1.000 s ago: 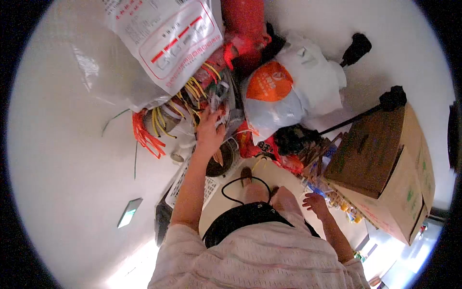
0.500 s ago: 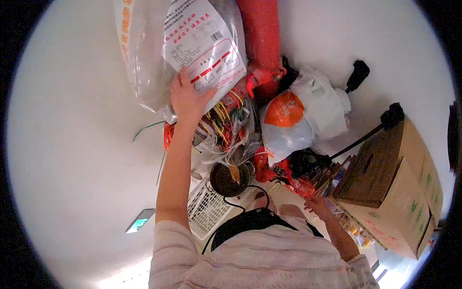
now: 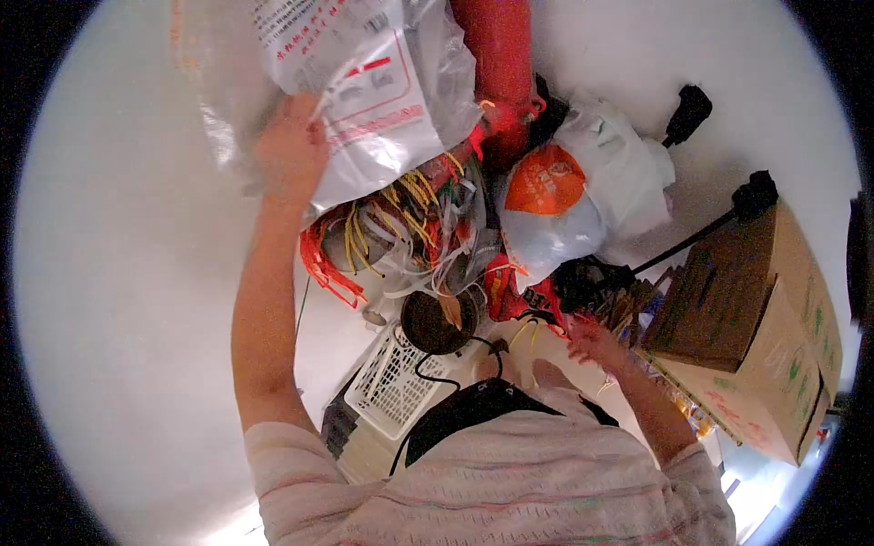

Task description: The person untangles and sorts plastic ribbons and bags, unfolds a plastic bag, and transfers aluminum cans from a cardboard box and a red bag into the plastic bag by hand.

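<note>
My left hand (image 3: 293, 150) is closed on the left side of a large clear plastic bag (image 3: 437, 64) printed with white panels and red lettering. Under that bag hang red strips (image 3: 326, 268), yellow cords (image 3: 414, 205) and white plastic ties in a tangle. Lower right, my right hand (image 3: 596, 346) has its fingers bent at the edge of a red plastic bag (image 3: 510, 291) and seems to grip it. A dark round pot (image 3: 435, 323) sits between the hands, below the tangle.
A red cylinder (image 3: 496, 55) stands behind the clear bag. Right of it are a white bag with an orange print (image 3: 546, 182) and black-ended rods (image 3: 692, 238). A cardboard box (image 3: 774, 364) stands at right, a white slotted basket (image 3: 396, 382) below.
My left hand has moved left and slightly up, pulling the clear bag's edge and baring more red strips and yellow cords. My right hand has risen closer to the red bag.
</note>
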Demonstrator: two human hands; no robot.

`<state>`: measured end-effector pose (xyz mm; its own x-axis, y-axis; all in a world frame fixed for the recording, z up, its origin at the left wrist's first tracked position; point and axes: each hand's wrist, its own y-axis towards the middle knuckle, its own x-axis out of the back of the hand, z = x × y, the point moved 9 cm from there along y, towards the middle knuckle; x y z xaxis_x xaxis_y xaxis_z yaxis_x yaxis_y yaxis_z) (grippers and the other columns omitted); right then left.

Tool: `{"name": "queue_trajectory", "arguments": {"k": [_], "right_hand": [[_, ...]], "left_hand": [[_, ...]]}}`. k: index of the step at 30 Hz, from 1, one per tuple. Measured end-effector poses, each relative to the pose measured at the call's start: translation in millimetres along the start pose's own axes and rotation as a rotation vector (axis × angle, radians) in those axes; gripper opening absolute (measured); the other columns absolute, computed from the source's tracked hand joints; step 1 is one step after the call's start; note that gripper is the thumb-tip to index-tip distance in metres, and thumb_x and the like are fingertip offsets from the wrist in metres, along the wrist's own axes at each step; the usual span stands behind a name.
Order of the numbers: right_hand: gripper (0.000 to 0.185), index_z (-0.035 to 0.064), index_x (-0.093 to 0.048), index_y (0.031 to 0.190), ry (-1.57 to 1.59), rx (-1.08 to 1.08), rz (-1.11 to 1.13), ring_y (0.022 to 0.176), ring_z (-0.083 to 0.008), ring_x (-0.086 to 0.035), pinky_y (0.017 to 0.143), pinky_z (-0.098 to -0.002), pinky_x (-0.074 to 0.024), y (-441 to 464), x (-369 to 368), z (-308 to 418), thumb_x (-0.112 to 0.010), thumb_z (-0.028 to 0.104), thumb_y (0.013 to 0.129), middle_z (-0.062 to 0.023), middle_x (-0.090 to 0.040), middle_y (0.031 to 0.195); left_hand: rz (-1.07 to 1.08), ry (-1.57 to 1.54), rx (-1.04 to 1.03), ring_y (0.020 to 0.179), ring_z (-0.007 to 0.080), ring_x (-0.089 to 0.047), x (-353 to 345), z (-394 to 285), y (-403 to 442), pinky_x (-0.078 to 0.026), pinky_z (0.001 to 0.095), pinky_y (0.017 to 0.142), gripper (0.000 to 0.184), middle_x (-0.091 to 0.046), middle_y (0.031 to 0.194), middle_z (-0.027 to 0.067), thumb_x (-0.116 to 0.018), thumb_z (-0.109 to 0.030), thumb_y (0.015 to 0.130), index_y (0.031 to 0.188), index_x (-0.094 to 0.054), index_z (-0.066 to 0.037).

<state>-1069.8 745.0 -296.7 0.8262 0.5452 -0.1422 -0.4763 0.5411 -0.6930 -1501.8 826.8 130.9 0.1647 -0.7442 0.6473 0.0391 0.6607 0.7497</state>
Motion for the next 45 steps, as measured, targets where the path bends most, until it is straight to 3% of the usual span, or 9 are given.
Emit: {"name": "queue_trajectory", "arguments": {"k": [2,10,16,19,22,28,32,34,45], "right_hand": [[0.047,0.0112,-0.046,0.122,-0.068,0.091,0.138,0.070,-0.0144,-0.058,0.055,-0.0258,-0.0448,21.5,-25.5,51.2,-0.057,0.037,0.084,-0.0044,-0.061,0.086],[0.045,0.0136,-0.041,0.123,0.345,0.513,0.583,0.101,-0.0203,-0.053,0.072,-0.0393,-0.0500,40.3,-215.6,364.0,-0.054,0.036,0.086,-0.0060,-0.048,0.120],[0.034,0.0020,-0.048,0.113,0.365,0.612,0.714,0.100,-0.0246,-0.055,0.077,-0.0454,-0.0509,52.7,-257.1,394.7,-0.052,0.022,0.087,-0.0121,-0.050,0.117],[0.037,-0.0024,-0.046,0.113,-0.041,0.935,0.603,0.097,-0.0304,-0.054,0.076,-0.0432,-0.0531,31.6,-285.2,400.7,-0.052,0.022,0.085,-0.0165,-0.051,0.112],[0.045,-0.0064,-0.046,0.112,0.332,0.585,0.652,0.091,-0.0254,-0.057,0.064,-0.0377,-0.0558,52.8,-310.7,391.9,-0.053,0.029,0.085,-0.0161,-0.055,0.105],[0.039,-0.0027,-0.055,0.104,-0.279,0.540,0.623,0.083,-0.0199,-0.062,0.057,-0.0312,-0.0538,69.0,-279.6,392.5,-0.054,0.031,0.084,-0.0131,-0.060,0.097],[0.043,0.0008,-0.059,0.104,-0.635,0.746,0.236,0.080,-0.0226,-0.064,0.064,-0.0333,-0.0523,146.9,-183.5,452.5,-0.058,0.036,0.079,-0.0108,-0.063,0.091],[0.043,0.0052,-0.056,0.110,-1.101,1.107,-0.475,0.085,-0.0292,-0.062,0.072,-0.0376,-0.0507,122.4,-164.4,521.2,-0.061,0.029,0.074,-0.0130,-0.063,0.095],[0.046,0.0196,-0.047,0.121,-1.737,0.877,-0.561,0.104,-0.0303,-0.053,0.075,-0.0420,-0.0501,150.1,-205.8,527.3,-0.053,0.012,0.077,-0.0112,-0.049,0.120]], "left_hand": [[-0.050,-0.061,0.046,0.068,0.0299,-0.058,19.5,7.1,-0.3,-0.046,0.0385,0.059,0.019,-0.058,0.082,0.0105,-0.058,-0.008,0.072,0.090,-0.054,-0.010],[-0.093,-0.142,0.085,0.059,0.0236,-0.056,44.1,12.4,3.7,-0.045,0.0319,0.055,0.009,-0.058,0.070,0.0096,-0.060,-0.008,0.074,0.081,-0.055,-0.007],[-0.166,-0.251,0.180,0.056,0.0088,-0.046,88.2,17.9,-5.7,-0.040,0.0233,0.052,0.008,-0.051,0.063,0.0027,-0.063,-0.003,0.072,0.077,-0.055,-0.003],[-0.212,-0.471,0.410,0.058,0.0070,-0.042,93.0,49.8,-32.2,-0.037,0.0202,0.052,0.008,-0.047,0.063,-0.0014,-0.062,-0.001,0.075,0.074,-0.054,-0.003],[-0.205,-0.478,0.403,0.058,0.0064,-0.040,91.6,73.8,-43.9,-0.034,0.0190,0.053,0.010,-0.046,0.066,-0.0032,-0.062,0.000,0.076,0.073,-0.052,-0.003],[-0.240,-0.521,0.437,0.058,0.0061,-0.040,81.3,83.0,-49.0,-0.033,0.0186,0.053,0.011,-0.047,0.066,-0.0022,-0.062,0.001,0.075,0.073,-0.051,-0.003],[-0.257,-0.470,0.413,0.057,0.0054,-0.041,82.7,75.9,-46.0,-0.032,0.0182,0.051,0.012,-0.048,0.065,-0.0016,-0.062,0.002,0.074,0.073,-0.051,-0.003],[-0.247,-0.466,0.407,0.056,0.0049,-0.041,82.5,74.9,-46.1,-0.032,0.0180,0.050,0.012,-0.048,0.064,-0.0020,-0.061,0.003,0.073,0.074,-0.051,-0.003],[-0.206,-0.451,0.363,0.055,0.0045,-0.040,80.3,66.0,-40.8,-0.033,0.0178,0.051,0.015,-0.047,0.064,-0.0018,-0.058,0.007,0.066,0.075,-0.051,-0.003]]}}
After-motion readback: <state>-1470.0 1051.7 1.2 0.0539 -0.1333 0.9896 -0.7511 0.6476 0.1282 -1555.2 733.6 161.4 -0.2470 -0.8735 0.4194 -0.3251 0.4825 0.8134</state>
